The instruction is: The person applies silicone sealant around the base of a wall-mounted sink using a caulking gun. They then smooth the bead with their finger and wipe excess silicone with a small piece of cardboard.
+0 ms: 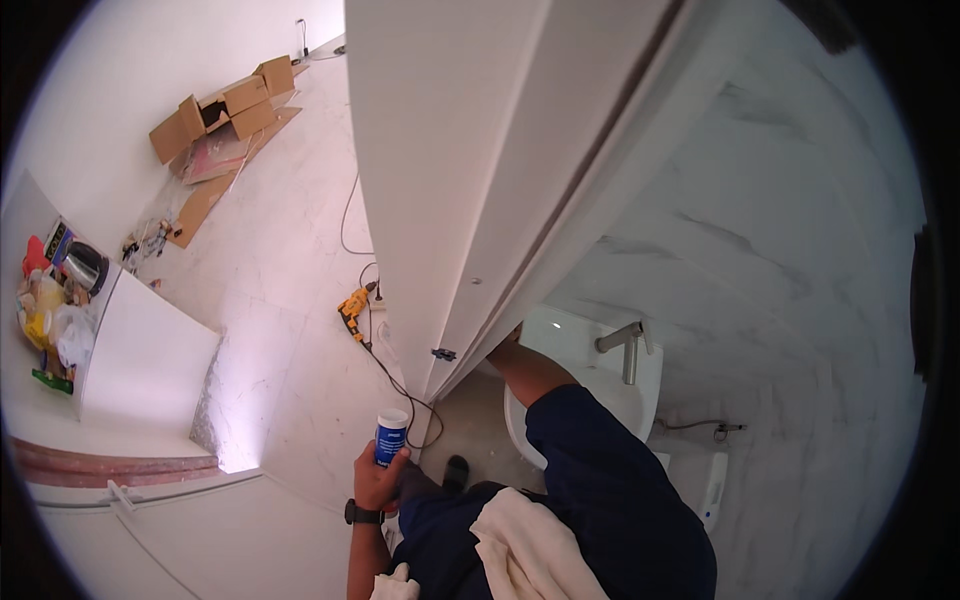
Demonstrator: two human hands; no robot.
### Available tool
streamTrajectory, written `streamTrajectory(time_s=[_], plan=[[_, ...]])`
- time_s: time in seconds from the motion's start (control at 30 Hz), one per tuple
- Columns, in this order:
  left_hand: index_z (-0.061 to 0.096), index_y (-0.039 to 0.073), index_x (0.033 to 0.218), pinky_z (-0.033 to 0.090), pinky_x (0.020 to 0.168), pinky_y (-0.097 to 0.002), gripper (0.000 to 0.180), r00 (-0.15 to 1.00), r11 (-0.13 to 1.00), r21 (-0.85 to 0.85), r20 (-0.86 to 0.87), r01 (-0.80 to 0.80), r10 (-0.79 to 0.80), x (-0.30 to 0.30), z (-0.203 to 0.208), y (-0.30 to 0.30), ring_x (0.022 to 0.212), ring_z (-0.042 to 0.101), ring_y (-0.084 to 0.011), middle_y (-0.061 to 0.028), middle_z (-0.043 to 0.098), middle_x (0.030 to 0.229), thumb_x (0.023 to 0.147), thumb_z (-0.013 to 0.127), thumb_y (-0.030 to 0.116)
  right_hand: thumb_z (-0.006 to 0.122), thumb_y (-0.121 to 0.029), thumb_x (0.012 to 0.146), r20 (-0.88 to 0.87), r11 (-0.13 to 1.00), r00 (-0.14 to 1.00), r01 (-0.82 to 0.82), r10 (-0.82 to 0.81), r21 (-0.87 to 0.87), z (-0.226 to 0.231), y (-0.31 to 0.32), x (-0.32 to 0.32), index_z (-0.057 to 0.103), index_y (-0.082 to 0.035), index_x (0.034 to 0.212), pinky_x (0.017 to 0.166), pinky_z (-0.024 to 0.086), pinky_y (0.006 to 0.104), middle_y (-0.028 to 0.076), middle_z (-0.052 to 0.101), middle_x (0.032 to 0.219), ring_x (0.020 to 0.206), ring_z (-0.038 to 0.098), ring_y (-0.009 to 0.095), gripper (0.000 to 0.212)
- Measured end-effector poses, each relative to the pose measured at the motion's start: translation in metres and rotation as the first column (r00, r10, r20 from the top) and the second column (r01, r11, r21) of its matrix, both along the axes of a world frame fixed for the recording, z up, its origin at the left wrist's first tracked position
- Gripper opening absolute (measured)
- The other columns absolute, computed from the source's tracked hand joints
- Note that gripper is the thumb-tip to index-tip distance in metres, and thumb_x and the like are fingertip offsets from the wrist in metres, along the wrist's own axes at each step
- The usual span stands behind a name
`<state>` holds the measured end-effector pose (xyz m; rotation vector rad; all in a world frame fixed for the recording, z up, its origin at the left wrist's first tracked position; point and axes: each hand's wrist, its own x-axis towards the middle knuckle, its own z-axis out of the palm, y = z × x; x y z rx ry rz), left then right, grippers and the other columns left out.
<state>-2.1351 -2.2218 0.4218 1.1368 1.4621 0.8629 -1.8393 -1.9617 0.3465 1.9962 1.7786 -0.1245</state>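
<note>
Left hand (374, 482) at 7 o'clock, wrapped round one blue-and-white canister (391, 440); right hand (503, 348) largely hidden at white panel (450, 150), forearm angled up, grip cannot be told; one drill (351, 312), 9 o'clock.

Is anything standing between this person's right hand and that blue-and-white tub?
Yes: the white upright panel. Its edge hides most of the right hand, over by the washbasin, while the left hand holds the tub on the panel's other side.

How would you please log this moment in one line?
left hand: holds blue-white canister | right hand: mostly hidden behind white panel, grip unclear | yellow drill: on floor
</note>
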Motion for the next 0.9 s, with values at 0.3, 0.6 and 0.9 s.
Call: streamTrajectory(time_s=[0.3,0.6,0.9], plan=[[0.066,-0.001,0.093,0.052,0.067,-0.0355,0.044,0.999,0.995,-0.091,0.005,0.038,-0.038,0.014,0.009,-0.005,0.07,0.066,-0.0186,-0.0116,0.071,0.077,0.085,0.08,0.04,0.071,-0.023,0.078,-0.072,1.0,0.997,-0.026,0.027,0.014,-0.004,-0.003,0.005,0.076,-0.008,0.107,0.054,0.048,0.0342,0.026,0.065,0.127,0.085,0.073,0.022,0.033],[0.066,0.0,0.098,0.049,0.059,-0.0299,0.052,0.999,1.0,0.01,-0.041,0.025,-0.024,0.012,0.0,-0.025,0.063,0.06,-0.0107,-0.0037,0.066,0.072,0.085,0.08,0.048,0.072,-0.025,0.077,-0.124,0.999,0.992,-0.033,0.034,0.014,-0.002,0.001,0.006,0.075,-0.007,0.112,0.061,0.051,0.036,0.023,0.068,0.122,0.09,0.073,0.023,0.039],[0.065,-0.001,0.1,0.05,0.065,-0.0313,0.052,1.0,0.999,-0.045,-0.006,0.016,-0.017,0.002,-0.003,-0.039,0.069,0.06,-0.0116,-0.0039,0.066,0.076,0.086,0.08,0.047,0.073,-0.028,0.077,-0.233,0.999,0.971,-0.045,0.051,0.03,0.002,-0.007,0.011,0.074,-0.007,0.117,0.068,0.055,0.0377,0.02,0.071,0.118,0.094,0.073,0.025,0.045]])
